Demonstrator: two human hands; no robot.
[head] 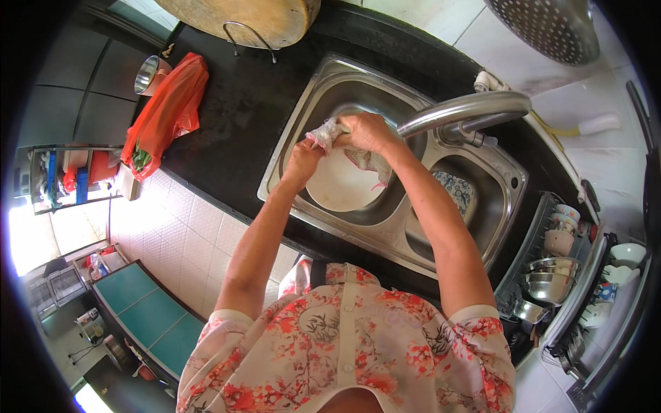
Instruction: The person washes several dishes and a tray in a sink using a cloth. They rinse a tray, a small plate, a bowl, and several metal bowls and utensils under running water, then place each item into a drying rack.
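Both hands are over the larger bowl of a stainless-steel double sink (279,173). My left hand (302,161) grips one end of a bunched, pale dishcloth (325,135) with a pink edge. My right hand (367,132) is closed on the same cloth, close beside the left. A loose part of the cloth hangs below my right hand. Underneath, a white round basin or bowl (341,183) sits in the sink; my hands and the cloth hide part of it. The curved metal faucet (465,108) reaches over the sink from the right, its spout end partly behind my right wrist.
A blue-patterned item (454,191) lies in the smaller sink bowl. On the black counter (232,129) are a red plastic bag (170,111) and a metal bowl (147,75). A round wooden board (248,20) stands behind. Dish racks (526,242) with bowls are at right.
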